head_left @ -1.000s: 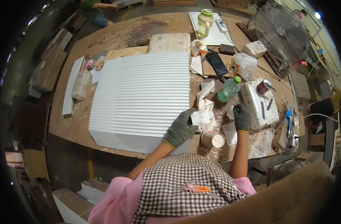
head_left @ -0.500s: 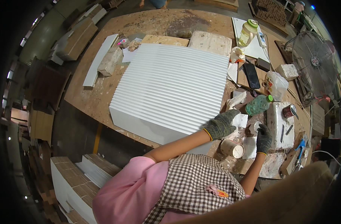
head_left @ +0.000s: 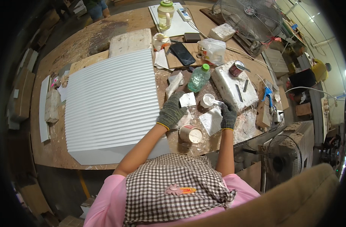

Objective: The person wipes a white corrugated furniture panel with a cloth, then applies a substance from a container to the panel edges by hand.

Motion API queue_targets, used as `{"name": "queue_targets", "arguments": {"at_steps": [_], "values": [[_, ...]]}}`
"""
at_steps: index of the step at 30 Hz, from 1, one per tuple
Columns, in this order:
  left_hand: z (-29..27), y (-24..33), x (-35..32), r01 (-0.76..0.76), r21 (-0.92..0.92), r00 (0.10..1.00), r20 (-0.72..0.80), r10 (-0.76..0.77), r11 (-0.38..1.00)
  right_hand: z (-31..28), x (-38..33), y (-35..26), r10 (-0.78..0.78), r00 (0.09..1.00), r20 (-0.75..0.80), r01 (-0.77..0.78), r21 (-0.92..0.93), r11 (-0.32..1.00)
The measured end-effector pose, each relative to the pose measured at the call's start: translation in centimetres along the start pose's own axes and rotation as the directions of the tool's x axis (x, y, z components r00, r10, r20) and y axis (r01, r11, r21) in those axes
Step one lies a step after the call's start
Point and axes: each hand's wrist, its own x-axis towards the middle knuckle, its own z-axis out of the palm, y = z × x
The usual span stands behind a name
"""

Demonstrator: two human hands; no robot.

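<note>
My right hand (head_left: 228, 116), in a dark knitted glove, has its fingertips closed on the thin white handle of a small white scoop (head_left: 207, 100). It is too small to tell whether the handle and the round cup are one piece. My left hand (head_left: 171, 112), gloved alike, reaches over a crumpled whitish rag (head_left: 185, 118), its fingers stretched out near a white paper piece (head_left: 187, 99). Close to its wrist a pale tub (head_left: 190, 134) lies tipped on its side. A large white ribbed panel (head_left: 112, 102) rests on the bench to the left.
Beyond my hands stand a green-capped bottle (head_left: 199, 78) and a white-wrapped block (head_left: 239, 89) bearing a dark red can (head_left: 236, 68). A black phone (head_left: 182, 53), a plastic bag (head_left: 212, 51) and a tall jug (head_left: 165, 16) are farther off. A large fan (head_left: 250, 15) stands at the far right.
The view has swung right, shifting the bench and panel leftward in the picture. My right hand now shows at the scoop's white handle; the left stays over the rag.
</note>
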Motion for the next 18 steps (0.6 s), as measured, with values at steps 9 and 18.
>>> {"name": "queue_targets", "arguments": {"at_steps": [9, 18], "values": [[2.1, 0.3, 2.2, -0.052, -0.012, 0.999, -0.007, 0.052, 0.999, 2.4, -3.9, -5.1, 0.302, 0.942, 0.149, -0.336, 0.465, 0.819], [0.8, 0.9, 2.1, 0.090, -0.528, 0.994, 0.107, -0.039, 0.844, 3.7, -5.5, -6.2, 0.066, 0.997, 0.035, -0.071, 0.168, 0.983]]}}
